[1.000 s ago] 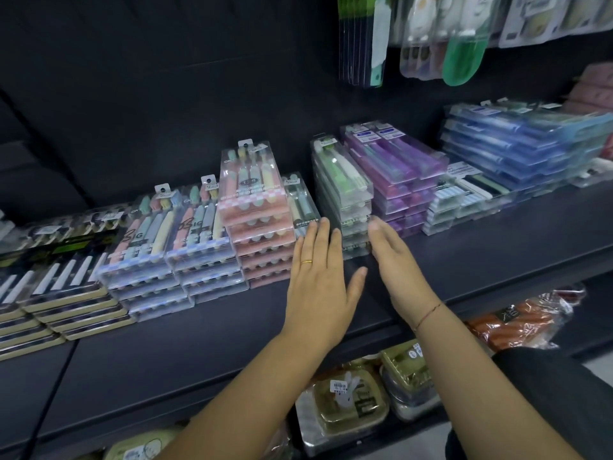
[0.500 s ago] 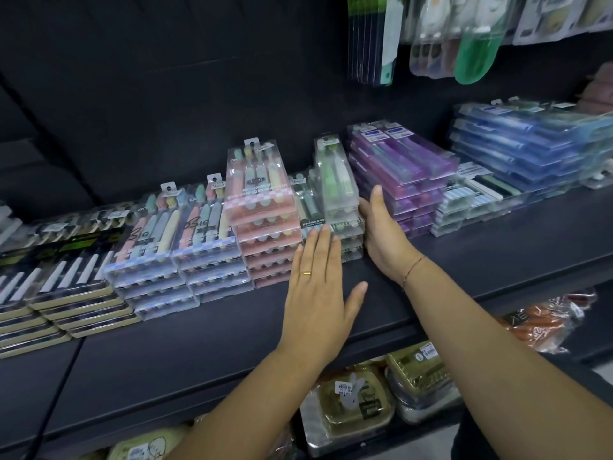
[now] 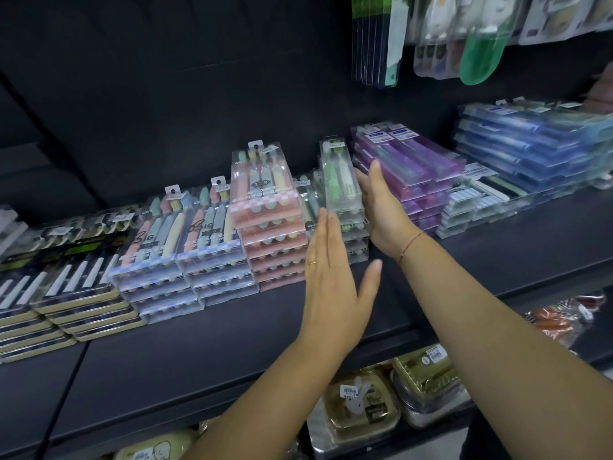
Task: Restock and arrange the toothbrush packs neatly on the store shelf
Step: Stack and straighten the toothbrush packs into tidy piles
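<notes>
A stack of clear packs with green toothbrushes (image 3: 341, 190) stands mid-shelf, between the pink stack (image 3: 265, 210) and the purple stack (image 3: 408, 161). My right hand (image 3: 381, 207) lies flat with straight fingers against the green stack's right side. My left hand (image 3: 331, 277) is flat too, its fingertips at the stack's front left corner, thumb spread out. A low stack of dark packs (image 3: 308, 207) sits partly hidden between the pink and green stacks.
Pastel packs (image 3: 179, 247) and black-and-gold packs (image 3: 59, 287) fill the shelf's left part. Blue stacks (image 3: 530, 144) and striped packs (image 3: 481, 200) lie to the right. Hanging goods (image 3: 477, 38) dangle above. The dark shelf front (image 3: 199, 353) is bare. Boxed goods (image 3: 365, 406) sit on the lower shelf.
My right hand has moved from the shelf front to the green stack's right side. The stack now stands narrower and closer to the pink one. My left hand has barely shifted.
</notes>
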A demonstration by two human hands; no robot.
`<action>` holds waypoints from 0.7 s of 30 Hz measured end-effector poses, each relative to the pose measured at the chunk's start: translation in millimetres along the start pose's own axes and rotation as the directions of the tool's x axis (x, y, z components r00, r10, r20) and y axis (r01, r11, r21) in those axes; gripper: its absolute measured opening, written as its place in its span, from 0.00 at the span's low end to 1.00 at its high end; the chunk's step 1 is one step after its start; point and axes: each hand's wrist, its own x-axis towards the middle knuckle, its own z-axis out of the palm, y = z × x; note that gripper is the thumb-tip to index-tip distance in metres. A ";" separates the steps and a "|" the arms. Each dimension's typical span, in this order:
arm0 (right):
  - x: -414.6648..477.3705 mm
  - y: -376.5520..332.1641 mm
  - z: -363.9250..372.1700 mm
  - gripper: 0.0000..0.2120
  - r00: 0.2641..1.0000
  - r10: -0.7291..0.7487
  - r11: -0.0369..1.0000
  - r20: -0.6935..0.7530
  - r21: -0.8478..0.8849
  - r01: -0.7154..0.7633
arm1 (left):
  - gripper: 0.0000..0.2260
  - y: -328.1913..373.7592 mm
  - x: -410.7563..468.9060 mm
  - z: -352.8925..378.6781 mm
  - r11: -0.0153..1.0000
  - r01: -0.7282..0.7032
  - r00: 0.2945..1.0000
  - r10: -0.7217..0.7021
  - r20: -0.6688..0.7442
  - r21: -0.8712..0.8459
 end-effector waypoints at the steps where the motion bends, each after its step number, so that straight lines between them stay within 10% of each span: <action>1: 0.3 -1.2 0.2 0.36 1.000 0.002 1.000 0.009 -0.003 -0.002 | 0.37 7.6 4.6 -0.1 0.991 0.084 0.996 -0.083 0.015 -0.103; 6: -9.9 -7.8 -0.2 0.29 0.996 0.025 0.998 0.085 -0.064 -0.020 | 0.37 30.1 20.9 -0.4 0.881 0.305 0.952 -0.289 0.101 -0.361; 21: -20.9 -16.3 6.3 0.26 0.994 0.110 0.981 -0.007 -0.158 -0.110 | 0.33 26.9 14.8 -9.0 0.903 0.306 0.951 -0.278 0.133 -0.302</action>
